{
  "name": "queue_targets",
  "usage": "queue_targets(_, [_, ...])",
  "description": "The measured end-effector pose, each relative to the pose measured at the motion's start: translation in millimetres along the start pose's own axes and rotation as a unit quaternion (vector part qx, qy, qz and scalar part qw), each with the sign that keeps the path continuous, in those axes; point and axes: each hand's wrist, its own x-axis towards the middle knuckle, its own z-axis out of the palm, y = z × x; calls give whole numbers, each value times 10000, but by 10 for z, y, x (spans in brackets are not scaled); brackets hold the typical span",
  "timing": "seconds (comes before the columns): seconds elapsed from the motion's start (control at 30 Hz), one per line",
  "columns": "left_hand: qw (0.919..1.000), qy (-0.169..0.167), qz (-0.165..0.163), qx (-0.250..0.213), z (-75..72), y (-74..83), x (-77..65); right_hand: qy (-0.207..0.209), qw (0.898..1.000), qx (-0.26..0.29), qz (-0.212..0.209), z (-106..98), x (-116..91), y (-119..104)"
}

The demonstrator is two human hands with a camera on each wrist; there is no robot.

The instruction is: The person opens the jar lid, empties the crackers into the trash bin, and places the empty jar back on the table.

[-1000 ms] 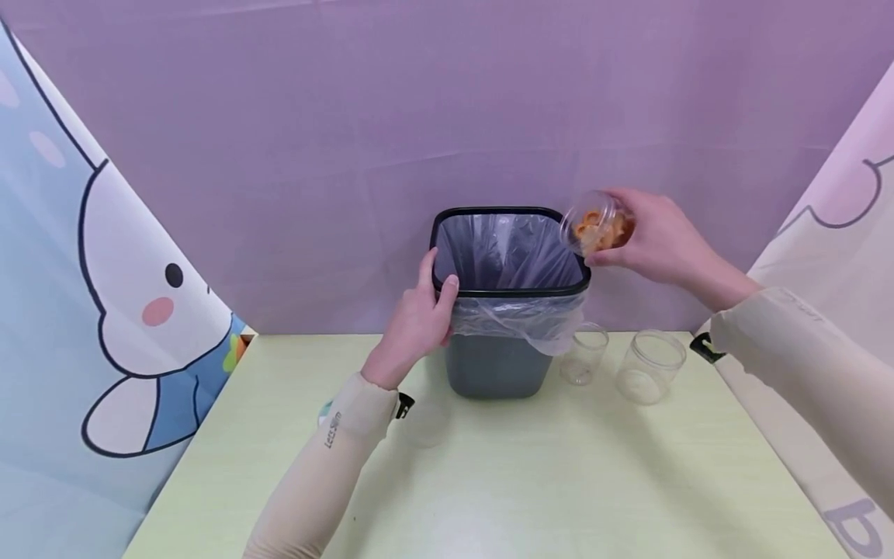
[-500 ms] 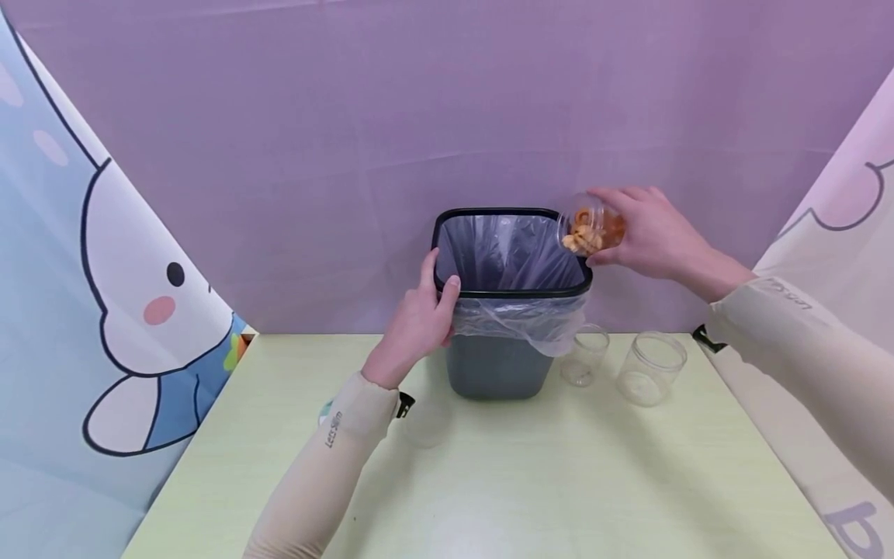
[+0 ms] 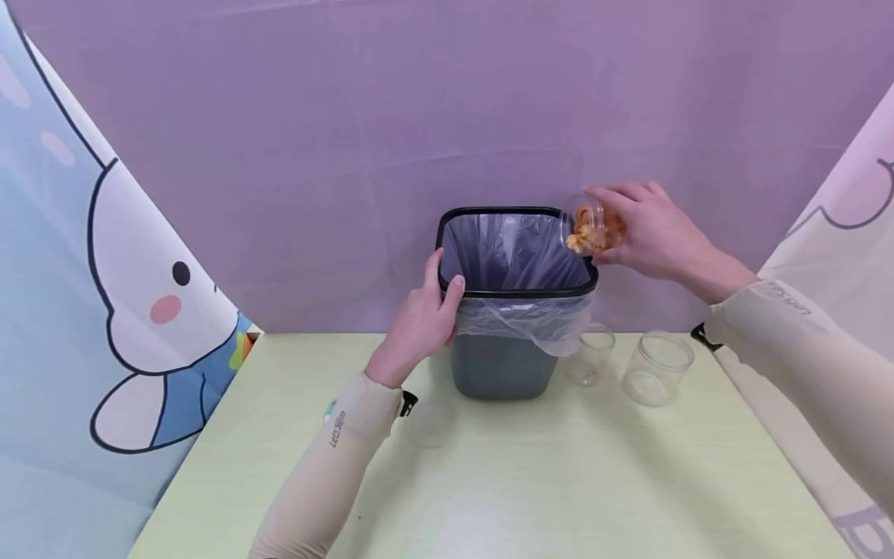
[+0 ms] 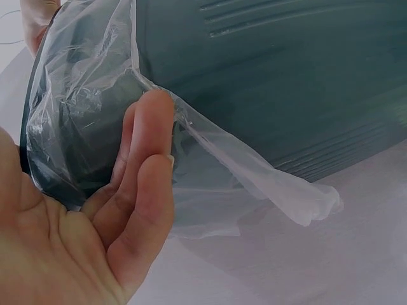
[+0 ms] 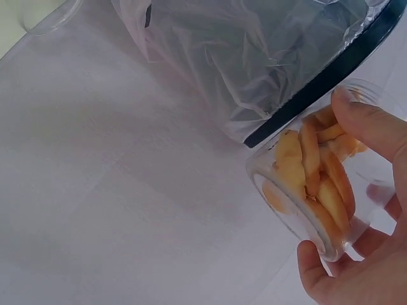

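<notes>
My left hand (image 3: 422, 314) grips the near-left rim of a dark grey trash bin (image 3: 499, 376), thumb on the near side. A clear plastic bag (image 3: 517, 318) lines the bin and folds over its black rim; in the left wrist view my fingers (image 4: 152, 184) lie against that fold. My right hand (image 3: 653, 233) holds a clear jar (image 3: 569, 213) tilted on its side, its mouth toward the bin, overlapping the right rim. Curved orange-brown snack pieces (image 5: 318, 175) are inside the jar, some near its mouth.
To the right of the bin stand two clear jars, a smaller one (image 3: 590, 361) and a wider one (image 3: 656, 373). A round transparent disc (image 3: 429, 427) lies by my left wrist, and a teal-edged item (image 3: 330, 409) shows behind the sleeve. A purple cloth (image 3: 349, 155) hangs behind the table.
My right hand has tipped the jar further toward the bin, and the snack pieces have slid toward its mouth. My left hand stays on the rim.
</notes>
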Motion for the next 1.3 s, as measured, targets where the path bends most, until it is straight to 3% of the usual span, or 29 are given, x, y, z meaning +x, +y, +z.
queue_targets(0.43, [9999, -7, 44, 92, 8, 15, 12, 49, 9995, -122, -295, -3, -13, -10])
queue_targets(0.67, [9998, 78, 82, 159, 16, 5, 9, 179, 9967, -463, -636, 13, -6, -37])
queue_targets(0.93, [9999, 42, 65, 125, 21, -2, -6, 934, 9792, -1060, -1457, 71, -14, -81])
queue_targets(1.3, [9999, 57, 79, 127, 15, 8, -13, 1273, 9651, -1354, -1848, 125, -57, -100])
